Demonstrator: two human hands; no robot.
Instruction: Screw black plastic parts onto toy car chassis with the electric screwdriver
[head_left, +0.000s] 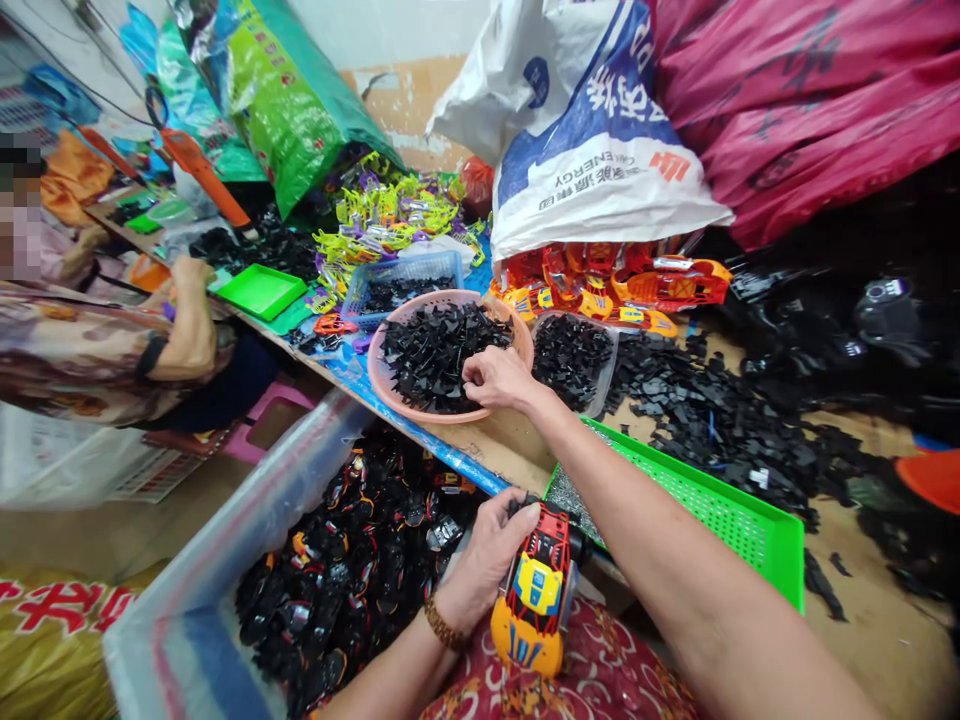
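Head view: left hand point(491, 540) wrapped round one end of an orange-and-red toy car point(534, 590) — car sits above the lap. Right hand point(496, 378) at pink bowl point(377, 365), fingers curled in among black pieces point(427, 350) — can't tell if any is gripped. Green tray point(789, 565) beside right forearm.

Close head view, forward and down

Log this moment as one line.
left hand: holding red-and-orange plastic toy car | right hand: at small black plastic pieces in round pink plastic basin
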